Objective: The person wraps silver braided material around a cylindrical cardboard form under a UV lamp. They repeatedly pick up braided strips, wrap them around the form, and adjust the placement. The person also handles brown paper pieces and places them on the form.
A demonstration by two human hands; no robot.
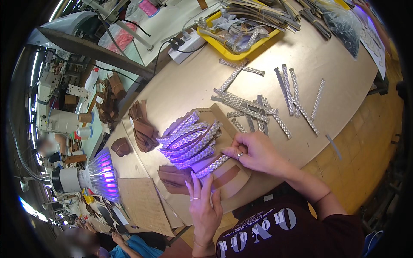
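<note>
L hand [204,210] on braided strip [214,166], R hand [254,151] pinching it

Tbl [348,86] w/ braided strips [245,104], ylw bin [246,54].

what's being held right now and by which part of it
A silvery braided strap: the right grip pinches it near its visible right end; the left grip touches it near its left end.

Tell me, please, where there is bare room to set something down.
Bare tan tabletop lies between the white power strip and the looped silver braided bundle, and right of the rightmost loose silver braided strip. Crowded: around the bundle and right hand.
</note>
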